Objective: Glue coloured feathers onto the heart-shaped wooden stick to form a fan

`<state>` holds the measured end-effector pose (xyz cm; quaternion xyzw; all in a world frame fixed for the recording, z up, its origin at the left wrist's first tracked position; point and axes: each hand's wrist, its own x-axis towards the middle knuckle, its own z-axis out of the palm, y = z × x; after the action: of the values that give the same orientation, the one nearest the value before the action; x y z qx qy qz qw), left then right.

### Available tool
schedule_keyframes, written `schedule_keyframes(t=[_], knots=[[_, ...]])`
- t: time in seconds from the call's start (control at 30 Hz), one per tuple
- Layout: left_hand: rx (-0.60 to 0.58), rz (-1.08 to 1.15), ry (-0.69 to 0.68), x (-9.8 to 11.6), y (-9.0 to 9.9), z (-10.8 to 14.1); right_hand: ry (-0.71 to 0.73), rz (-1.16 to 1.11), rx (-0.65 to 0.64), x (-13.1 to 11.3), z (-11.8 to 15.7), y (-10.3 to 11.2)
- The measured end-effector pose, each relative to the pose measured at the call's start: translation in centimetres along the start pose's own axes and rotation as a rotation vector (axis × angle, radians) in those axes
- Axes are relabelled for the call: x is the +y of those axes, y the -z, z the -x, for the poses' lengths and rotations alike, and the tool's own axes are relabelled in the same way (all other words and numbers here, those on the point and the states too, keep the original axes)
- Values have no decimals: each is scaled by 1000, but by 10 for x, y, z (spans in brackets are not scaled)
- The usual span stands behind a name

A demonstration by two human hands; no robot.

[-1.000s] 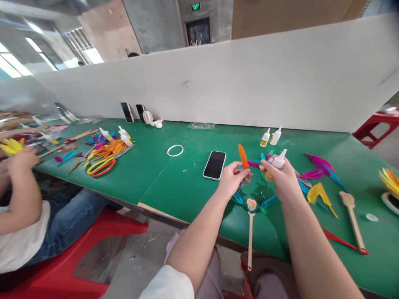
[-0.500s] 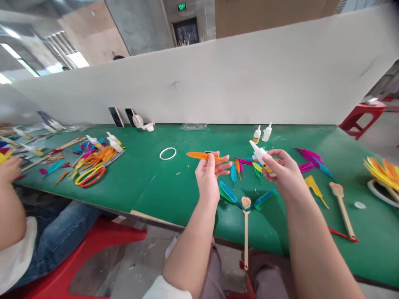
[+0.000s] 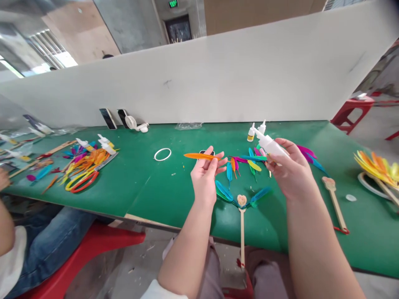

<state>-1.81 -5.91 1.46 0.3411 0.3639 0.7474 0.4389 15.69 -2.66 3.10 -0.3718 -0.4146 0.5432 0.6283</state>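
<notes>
Between the thumb and fingers of my left hand [image 3: 205, 176] is an orange feather [image 3: 198, 156], its tip pointing left. My right hand [image 3: 291, 170] grips a white glue bottle [image 3: 271, 145], tilted with its nozzle up and to the left. Below and between my hands lies a wooden stick with a heart-shaped head [image 3: 242, 201]; its handle reaches past the table edge. Blue-green feathers [image 3: 225, 191] fan out on both sides of that head. Behind it several small coloured feathers [image 3: 246, 160] lie on the table, partly behind my right hand.
Two glue bottles [image 3: 251, 133] stand near the white partition [image 3: 243, 83]. A white ring [image 3: 162, 154] lies left of my hands. Scissors [image 3: 82, 180] and a feather pile [image 3: 90, 161] lie farther left, near a co-worker's arm [image 3: 5, 224]. Another heart-headed stick [image 3: 335, 203] lies right.
My right hand has moved right and slightly up with the glue bottle, away from the feather. My left hand keeps the orange feather. The view has shifted slightly.
</notes>
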Motion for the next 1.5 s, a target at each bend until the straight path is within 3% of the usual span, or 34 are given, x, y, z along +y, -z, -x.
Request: schedule_keyframes(t=[0.13,0.27,0.37,0.57,0.67,0.9,1.13,1.3,1.5], knots=[[-27,10,5,0,-1,1,51,11,30,3,0,1],[-77,-32,-109,2,-2,6,102,5,36,0,0,1],[-192,-127,-277,5,-1,11,111,-38,26,-4,1,2],[-467,-444,-745,15,2,25,118,-96,-31,-11,8,3],[-526,-510,-857,19,0,32,149,-77,-49,-17,12,2],[-555,-530,-902,15,-2,36,182,-49,15,-25,17,2],[-489,-537,-998,12,-7,34,150,-19,18,-26,14,6],[-389,-550,-1053,9,-7,38,140,-157,84,-23,10,7],[-381,-551,-1103,1,-6,41,142,-139,67,-21,9,7]])
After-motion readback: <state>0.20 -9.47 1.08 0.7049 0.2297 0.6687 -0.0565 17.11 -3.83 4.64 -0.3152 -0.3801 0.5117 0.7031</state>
